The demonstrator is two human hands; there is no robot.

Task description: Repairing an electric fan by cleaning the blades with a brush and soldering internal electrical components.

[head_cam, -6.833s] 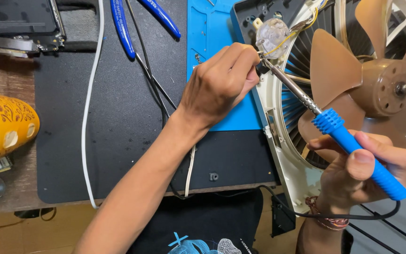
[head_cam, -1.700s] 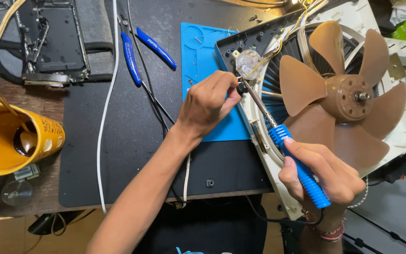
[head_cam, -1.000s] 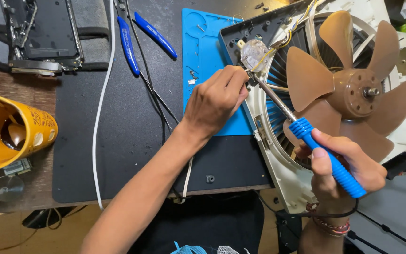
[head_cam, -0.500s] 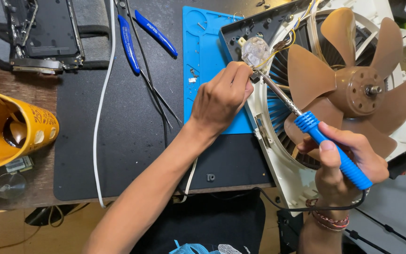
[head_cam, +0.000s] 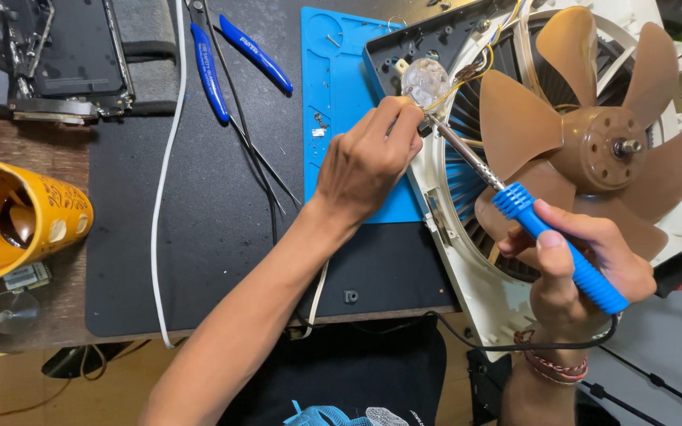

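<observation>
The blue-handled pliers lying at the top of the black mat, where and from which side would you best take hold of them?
Grip the blue-handled pliers by the two long blue handles, near their lower ends where they splay apart on the black mat. Come from above and from the left, since the left hand and blue silicone pad lie to the right. The metal head is cut off at the frame's top edge.

Your left hand [head_cam: 365,162] sits near picture centre, knuckles up, its fingers [head_cam: 392,118] pinched together and pointing toward one o'clock, with the bare forearm running back toward seven o'clock to the bottom edge. Your right hand [head_cam: 574,272] lies at about four o'clock from it, well apart, curled in a closed pen-like grip with the thumb on top. Its wrist drops straight toward six o'clock.
</observation>
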